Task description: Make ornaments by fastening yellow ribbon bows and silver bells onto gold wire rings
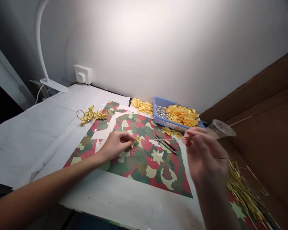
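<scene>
Between the thumb and fingers of my left hand (121, 143) is a small yellow ribbon bow (137, 139) with a thin metal ring (134, 147) below it. A taut, pale thread or thin cord (160, 139) runs from the bow across to my right hand (205, 153). My right fingers are pinched on its other end, raised over the right side of the patterned sheet. Just beneath the line lie tweezers (166, 145) and a dark red slim tool (170, 145). Several finished-looking yellow bows on rings (92, 115) rest left of the sheet.
A blue basket (166, 122) holds yellow bows (182, 115) and silver beads (162, 111). More yellow pieces (142, 106) lie beside it. A clear plastic cup (221, 128) stands right, above a bundle of golden strands (244, 195). A white lamp (54, 85) stands back left; cardboard (264, 127) borders the right.
</scene>
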Demonstrator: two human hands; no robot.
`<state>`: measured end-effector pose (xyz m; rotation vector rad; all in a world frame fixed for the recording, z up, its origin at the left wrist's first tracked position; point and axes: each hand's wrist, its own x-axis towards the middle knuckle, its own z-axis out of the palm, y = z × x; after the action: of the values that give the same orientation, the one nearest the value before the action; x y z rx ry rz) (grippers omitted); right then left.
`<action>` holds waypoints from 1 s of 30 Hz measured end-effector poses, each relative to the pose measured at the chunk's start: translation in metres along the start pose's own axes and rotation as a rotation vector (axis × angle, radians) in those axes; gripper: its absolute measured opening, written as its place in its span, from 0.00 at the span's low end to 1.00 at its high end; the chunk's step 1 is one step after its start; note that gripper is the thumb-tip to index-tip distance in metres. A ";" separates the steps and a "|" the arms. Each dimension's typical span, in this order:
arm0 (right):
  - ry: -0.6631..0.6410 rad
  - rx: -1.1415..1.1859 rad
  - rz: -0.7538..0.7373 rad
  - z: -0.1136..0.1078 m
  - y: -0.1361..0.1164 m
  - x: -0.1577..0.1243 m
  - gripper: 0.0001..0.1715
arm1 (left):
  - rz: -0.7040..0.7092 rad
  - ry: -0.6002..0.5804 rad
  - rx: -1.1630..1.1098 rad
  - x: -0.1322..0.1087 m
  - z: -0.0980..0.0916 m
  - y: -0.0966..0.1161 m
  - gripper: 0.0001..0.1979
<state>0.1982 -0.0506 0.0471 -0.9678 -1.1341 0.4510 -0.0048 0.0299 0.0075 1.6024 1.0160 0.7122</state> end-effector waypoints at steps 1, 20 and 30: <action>0.029 0.014 -0.043 -0.002 -0.008 0.002 0.04 | 0.001 0.008 0.003 0.000 0.000 0.000 0.06; 0.094 0.010 -0.157 0.007 -0.035 0.030 0.08 | 0.043 -0.004 0.045 0.001 0.002 0.000 0.09; -0.047 -0.083 -0.082 0.033 -0.013 0.040 0.05 | 0.035 -0.038 0.023 0.000 0.001 -0.001 0.10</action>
<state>0.1826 -0.0146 0.0835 -0.9831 -1.2380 0.3643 -0.0039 0.0293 0.0065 1.6505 0.9739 0.6935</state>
